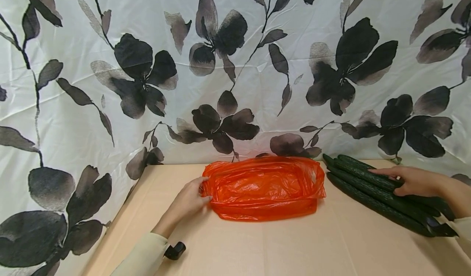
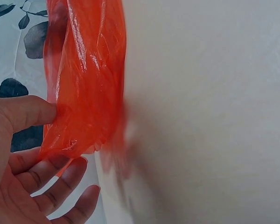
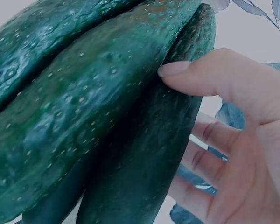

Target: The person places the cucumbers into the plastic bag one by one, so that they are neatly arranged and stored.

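A bright red-orange plastic bag (image 1: 261, 188) lies bunched into a wide, flattened bundle at the middle of the table. My left hand (image 1: 191, 196) holds its left end; in the left wrist view the thumb rests against the plastic film (image 2: 86, 79) and the fingers curve behind its end. To the right, several long dark green cucumbers (image 1: 371, 186) lie side by side in a slanting pile. My right hand (image 1: 419, 182) grips a cucumber (image 3: 135, 149) at the pile's far side, the thumb on top and the other fingers partly hidden behind it.
Light tan tabletop (image 1: 279, 247) spreads beneath everything. A white cloth (image 1: 257, 75) with dark floral print hangs behind and along the left edge. A small black object (image 1: 176, 250) shows beside the left sleeve (image 1: 143, 255).
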The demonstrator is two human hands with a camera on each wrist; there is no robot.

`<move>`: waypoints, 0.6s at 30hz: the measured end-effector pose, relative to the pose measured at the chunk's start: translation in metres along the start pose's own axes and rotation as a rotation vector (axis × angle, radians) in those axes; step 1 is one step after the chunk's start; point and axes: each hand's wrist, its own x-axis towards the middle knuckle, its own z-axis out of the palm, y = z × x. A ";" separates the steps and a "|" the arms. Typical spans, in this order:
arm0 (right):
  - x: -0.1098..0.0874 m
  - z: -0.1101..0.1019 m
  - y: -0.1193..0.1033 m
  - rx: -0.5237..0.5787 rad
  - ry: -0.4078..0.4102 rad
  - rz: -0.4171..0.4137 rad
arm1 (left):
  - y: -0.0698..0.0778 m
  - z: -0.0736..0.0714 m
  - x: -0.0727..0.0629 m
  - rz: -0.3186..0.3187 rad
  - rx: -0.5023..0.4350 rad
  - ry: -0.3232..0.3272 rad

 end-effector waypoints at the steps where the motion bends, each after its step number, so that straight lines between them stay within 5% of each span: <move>1: 0.000 0.000 0.001 -0.001 0.006 0.002 | 0.000 0.000 0.000 -0.001 0.000 -0.001; 18: 0.006 -0.002 0.005 -0.138 0.033 0.085 | -0.002 -0.001 0.000 -0.001 0.003 -0.001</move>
